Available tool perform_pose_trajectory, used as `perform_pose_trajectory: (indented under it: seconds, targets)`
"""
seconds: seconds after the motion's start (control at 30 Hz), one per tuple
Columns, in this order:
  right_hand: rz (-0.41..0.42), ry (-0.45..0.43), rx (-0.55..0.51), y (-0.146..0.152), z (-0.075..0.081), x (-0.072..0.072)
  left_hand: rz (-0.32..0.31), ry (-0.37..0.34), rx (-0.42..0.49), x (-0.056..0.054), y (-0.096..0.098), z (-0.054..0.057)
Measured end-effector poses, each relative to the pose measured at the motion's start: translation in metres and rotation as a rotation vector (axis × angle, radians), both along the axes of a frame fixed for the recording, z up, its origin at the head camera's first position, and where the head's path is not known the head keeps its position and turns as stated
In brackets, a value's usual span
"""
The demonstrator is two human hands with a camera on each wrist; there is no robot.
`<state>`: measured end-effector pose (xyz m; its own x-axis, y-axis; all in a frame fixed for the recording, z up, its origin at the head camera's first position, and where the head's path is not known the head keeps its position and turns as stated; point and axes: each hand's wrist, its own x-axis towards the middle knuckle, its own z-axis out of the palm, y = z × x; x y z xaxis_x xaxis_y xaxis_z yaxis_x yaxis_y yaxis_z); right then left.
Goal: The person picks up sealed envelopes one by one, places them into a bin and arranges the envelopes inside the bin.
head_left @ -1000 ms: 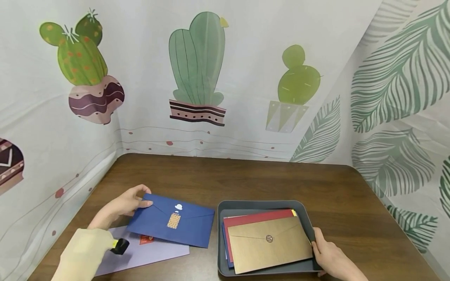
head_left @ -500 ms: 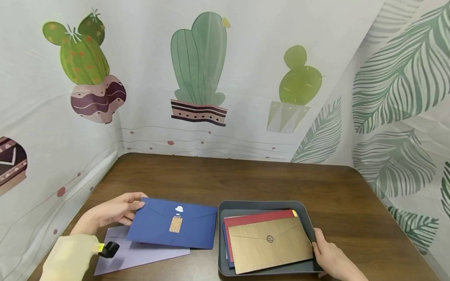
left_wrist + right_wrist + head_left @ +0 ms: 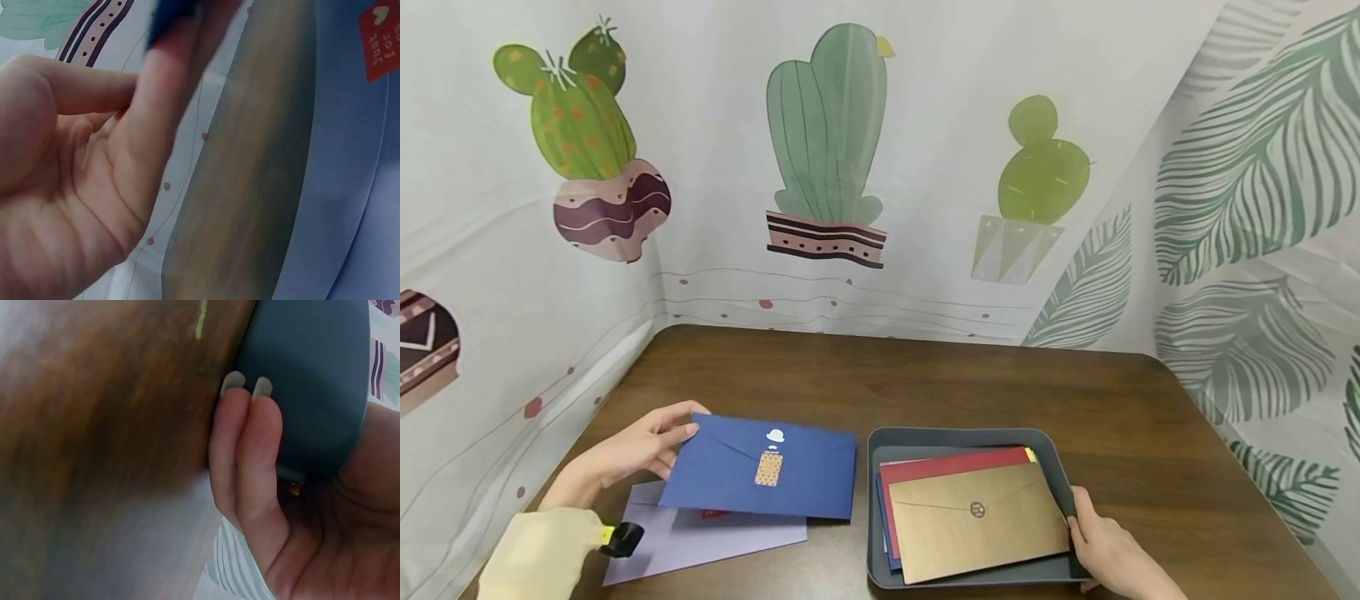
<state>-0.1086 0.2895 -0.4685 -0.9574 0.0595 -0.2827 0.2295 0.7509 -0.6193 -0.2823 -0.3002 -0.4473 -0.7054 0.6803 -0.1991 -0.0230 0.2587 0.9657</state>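
Observation:
My left hand (image 3: 643,446) pinches the upper left corner of a blue envelope (image 3: 805,475) that carries a white hat print and a patterned tan label. The blue envelope overlaps a lavender envelope (image 3: 655,542) on the table, hiding much of its red seal (image 3: 380,39). With thumb above and fingers underneath, my right hand (image 3: 1108,542) grips the right edge of a dark grey tray (image 3: 876,500). Inside the tray, a gold envelope (image 3: 955,533) lies on top of a red envelope (image 3: 955,464), and blue and pale edges peek out beneath at the left.
The brown wooden table (image 3: 880,375) runs back to a hanging white cloth (image 3: 715,167) printed with cacti and leaves. A black wrist camera (image 3: 622,540) sits on my left sleeve, over the lavender envelope.
The blue envelope has shifted slightly in my left hand, its far corner swinging right and then back left. My left forearm has moved left. The right hand and tray have stayed in place.

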Motion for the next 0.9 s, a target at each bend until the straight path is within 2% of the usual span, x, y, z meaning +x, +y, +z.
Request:
perform_pose_trajectory:
  seconds: [0.23,0.63,0.9]
  targets:
    - [-0.003,0.003,0.007,-0.001,0.001,0.000,0.042,0.061,0.004,0.001,-0.001,0.005]
    - [-0.010,-0.009,0.012,0.000,0.000,-0.001,0.047,0.139,0.052,0.005,0.008,0.013]
    - [-0.009,0.011,0.028,0.000,-0.002,-0.001,0.039,0.137,0.070,0.009,0.018,0.016]
